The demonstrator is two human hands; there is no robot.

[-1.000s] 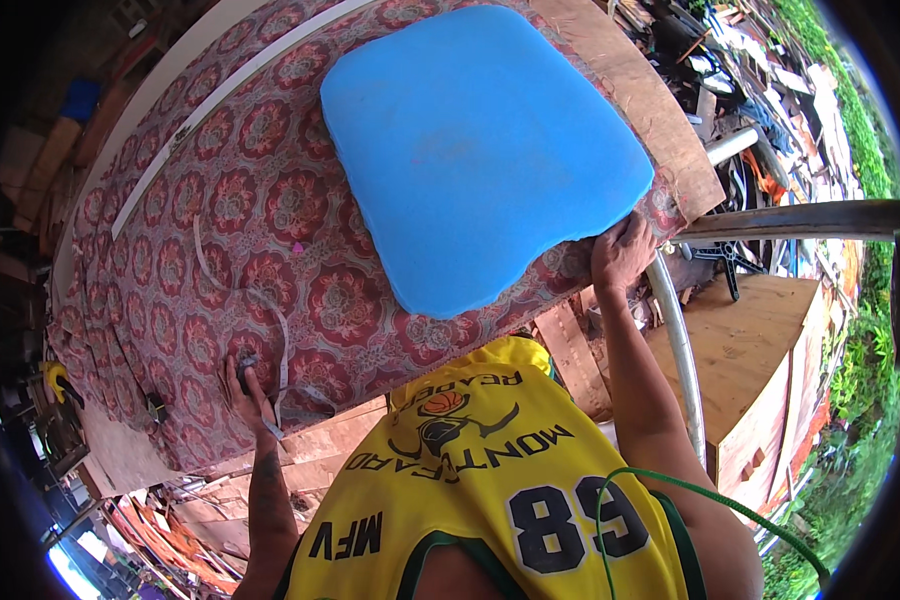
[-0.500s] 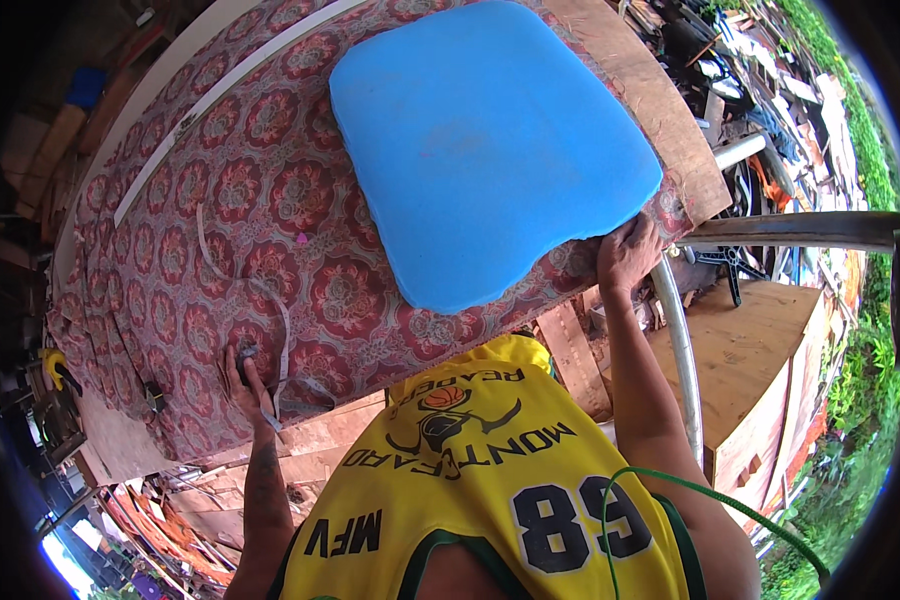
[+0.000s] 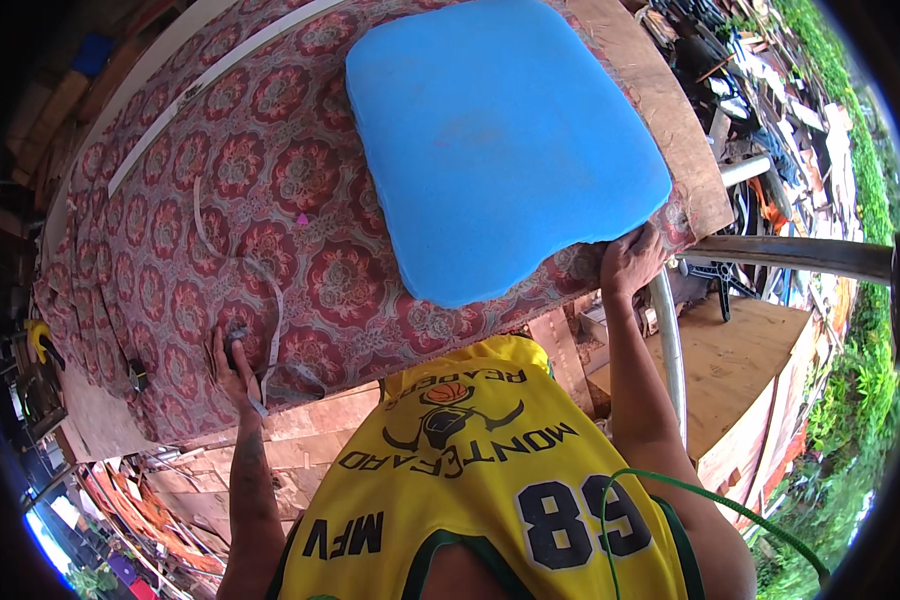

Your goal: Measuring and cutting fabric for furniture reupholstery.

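- At the worktop's (image 3: 685, 140) near left edge, the left hand (image 3: 238, 380) rests on patterned fabric (image 3: 320, 270), its grip curled about a small dark object (image 3: 235, 348); a relaxed hold probably avoids dragging the cloth.
- Just beside it, a pale ribbon-like strip (image 3: 277, 320) loops over the fabric, best kept from twisting.
- Farther right, the right hand (image 3: 632, 264) sits at the blue pad's (image 3: 510, 150) near right corner, fingertips partly hidden; how closed its grip is cannot be told. Gentle, steady pressure seems wise.
- Beyond, the pad lies flat; smooth cloth beneath should help.
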